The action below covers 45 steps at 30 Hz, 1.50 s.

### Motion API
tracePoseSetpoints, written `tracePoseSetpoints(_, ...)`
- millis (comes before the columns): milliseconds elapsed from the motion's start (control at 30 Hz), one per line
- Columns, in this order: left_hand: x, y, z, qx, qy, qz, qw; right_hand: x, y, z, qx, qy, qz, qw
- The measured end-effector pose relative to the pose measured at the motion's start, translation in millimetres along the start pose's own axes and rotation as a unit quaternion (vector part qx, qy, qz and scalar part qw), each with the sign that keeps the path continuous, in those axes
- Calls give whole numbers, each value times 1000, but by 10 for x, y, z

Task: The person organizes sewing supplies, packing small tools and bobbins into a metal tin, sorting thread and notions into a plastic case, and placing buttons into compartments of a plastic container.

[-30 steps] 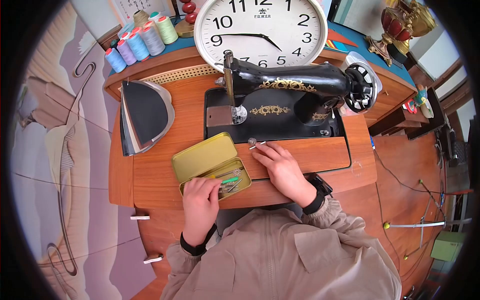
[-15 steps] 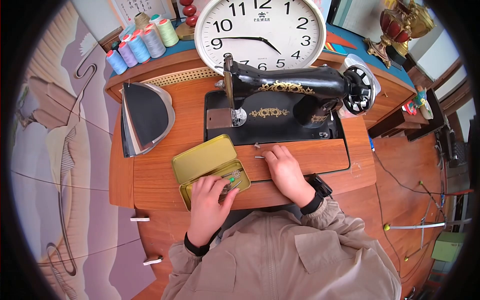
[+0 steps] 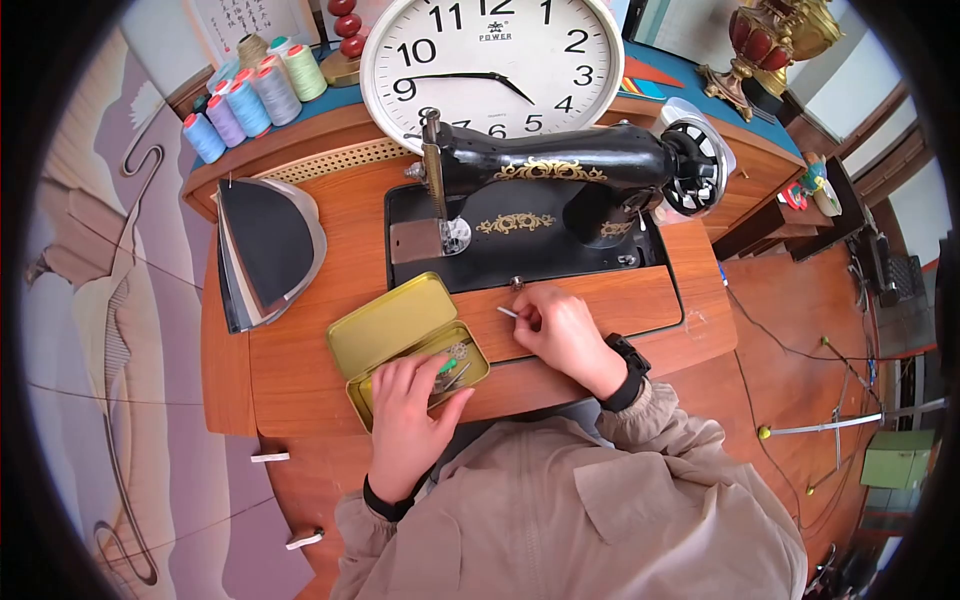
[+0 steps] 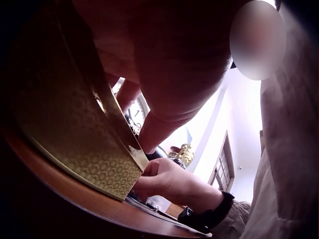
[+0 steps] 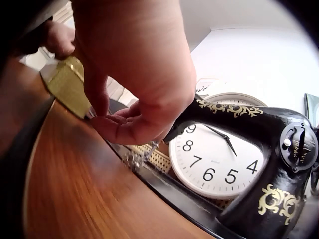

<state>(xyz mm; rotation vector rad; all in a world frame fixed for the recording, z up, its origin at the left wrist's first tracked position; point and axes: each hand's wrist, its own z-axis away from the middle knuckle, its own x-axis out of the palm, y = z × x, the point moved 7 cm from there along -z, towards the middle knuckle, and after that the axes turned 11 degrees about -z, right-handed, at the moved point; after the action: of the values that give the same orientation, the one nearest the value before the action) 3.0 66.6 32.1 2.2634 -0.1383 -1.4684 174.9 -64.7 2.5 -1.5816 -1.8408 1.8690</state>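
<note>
On the sewing machine's wooden board, my right hand (image 3: 565, 335) pinches a small, thin, light-coloured rod (image 3: 507, 311) between thumb and fingertips. Just beyond those fingers, by the black machine bed, lies a small metal part (image 3: 517, 283). My left hand (image 3: 408, 415) is over an open yellow tin (image 3: 395, 318), its fingers reaching inside and its thumb spread away from them. Beside its fingertips in the tin lie a green piece (image 3: 447, 367), a round metal disc (image 3: 457, 351) and thin metal tools. The left palm hides part of the tin's contents.
A black sewing machine (image 3: 550, 160) with gold ornament stands behind the hands. Fabric swatches (image 3: 270, 240) lie at the left. Thread spools (image 3: 270, 90) and a large white clock (image 3: 480, 60) stand at the back.
My right hand has drawn in and turned, fingers now curled in a pinch on the rod. The left thumb has spread away from the fingers over the tin. The head view has shifted slightly.
</note>
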Motion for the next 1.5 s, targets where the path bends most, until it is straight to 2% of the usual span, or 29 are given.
tracePoseSetpoints(67, -25, 13, -6, -6, 10, 1, 1000, -7, -180, 11, 7, 0, -51, 999)
tracePoseSetpoints(167, -61, 26, -28, -37, 24, 38, 998, 128, -557, 72, -84, -39, -124, 988)
tracePoseSetpoints(267, -76, 8, -34, -35, 38, 63, 997, 278, -622, 47, -99, -103, -118, 983)
tracePoseSetpoints(300, -29, -16, -15, -7, 20, 39, 999, 273, -581, -8, -99, -101, -118, 983)
tracePoseSetpoints(367, 20, -27, 25, 22, 3, 16, 1000, 152, -504, -143, -171, 2, -5, 985)
tracePoseSetpoints(467, 32, -9, 36, 41, -1, 4, 999, 224, -105, -116, -160, -2, 208, 965)
tracePoseSetpoints(500, 31, -11, 37, 36, 1, 8, 999, 198, -99, -107, -160, 1, 209, 965)
tracePoseSetpoints(567, 34, 2, 17, 30, 4, 11, 999, 214, 86, -115, -35, -60, 114, 991)
tracePoseSetpoints(600, 31, 9, 11, 25, 4, 11, 1000, 220, 91, -98, -35, -59, 114, 991)
tracePoseSetpoints(667, 15, 31, 1, 22, 2, 10, 1000, 180, 4, -74, -75, -11, 31, 997)
tracePoseSetpoints(700, -39, 18, -3, 5, 33, 47, 998, 177, -53, -66, -74, -8, 31, 997)
tracePoseSetpoints(733, -89, 4, -1, -11, 63, 85, 994, 110, -272, -69, -112, 11, -36, 993)
tracePoseSetpoints(767, -113, 6, 13, -6, 60, 85, 995, 61, -452, -56, -149, 32, -103, 983)
tracePoseSetpoints(800, -207, -35, 48, -13, 97, 55, 994, 110, -547, -37, -166, 20, -144, 975)
tracePoseSetpoints(833, -292, -79, 82, -18, 135, 26, 990, 216, -601, -1, -182, -31, -152, 971)
tracePoseSetpoints(867, -298, -105, 89, -11, 134, 26, 991, 310, -651, 34, -197, -81, -160, 964)
tracePoseSetpoints(933, -420, -332, 171, -103, 228, -31, 968, 338, -705, 8, -213, -54, -123, 968)
tracePoseSetpoints(1000, -400, -510, 248, -107, 213, -70, 969, 353, -727, -9, -228, -24, -85, 970)
tracePoseSetpoints(1067, -341, -836, 363, -247, 254, 108, 929, 380, -475, -60, -119, 29, -34, 992)
tracePoseSetpoints(1100, -252, -951, 422, -285, 232, 179, 913, 478, -351, -61, -96, 7, -40, 995)
tracePoseSetpoints(1133, -258, -963, 419, -277, 230, 180, 915, 451, -351, -68, -95, 16, -40, 995)
tracePoseSetpoints(1200, -109, -1100, 453, -347, 212, 383, 829, 626, -244, -71, 8, -127, -145, 981)
tracePoseSetpoints(1233, -116, -1050, 420, -367, 214, 419, 803, 602, -261, -74, 8, -123, -146, 981)
tracePoseSetpoints(1267, -114, -1060, 392, -365, 213, 417, 805, 535, -339, -86, -32, -96, -157, 982)
tracePoseSetpoints(1333, -91, -1086, 353, -340, 241, 505, 756, 423, -486, -97, -114, -46, -178, 976)
tracePoseSetpoints(1367, -84, -1071, 339, -341, 245, 502, 756, 428, -496, -104, -117, -49, -181, 975)
tracePoseSetpoints(1433, -163, -984, 276, -295, 272, 438, 804, 371, -470, -126, -101, -10, -214, 972)
tracePoseSetpoints(1467, -187, -1008, 288, -296, 277, 434, 805, 360, -484, -128, -105, -14, -219, 970)
tracePoseSetpoints(1500, -221, -988, 261, -251, 272, 451, 812, 336, -466, -132, -83, -16, -252, 964)
